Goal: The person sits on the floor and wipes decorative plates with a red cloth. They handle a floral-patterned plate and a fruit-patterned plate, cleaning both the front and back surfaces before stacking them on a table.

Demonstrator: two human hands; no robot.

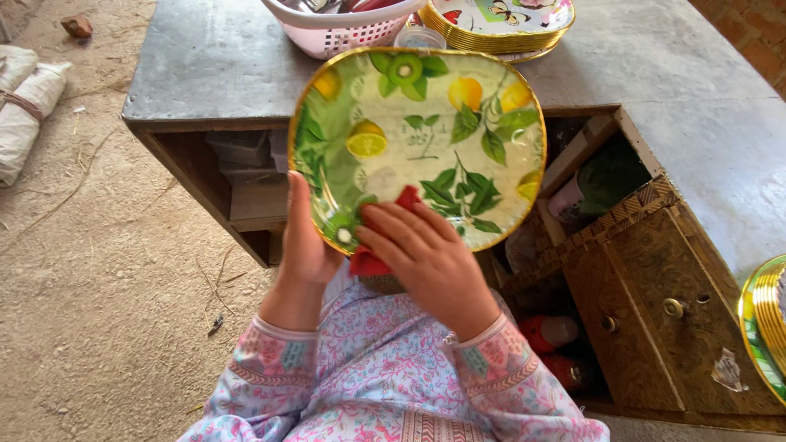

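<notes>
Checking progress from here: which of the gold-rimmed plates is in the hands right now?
The fruit-and-leaf plate: left hand grips its edge, right hand presses a red cloth on it. The butterfly plates are stacked on the table, untouched.

I see soft, even daylight, bright and sharp. Faint glare sits on the plate (417,139). The frame edges bend slightly.

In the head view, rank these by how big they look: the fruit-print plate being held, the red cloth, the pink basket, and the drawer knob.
1. fruit-print plate, though it is nearest the camera
2. pink basket, partly cut off at the top edge, so unsure
3. red cloth, mostly hidden under the right hand
4. drawer knob
</notes>
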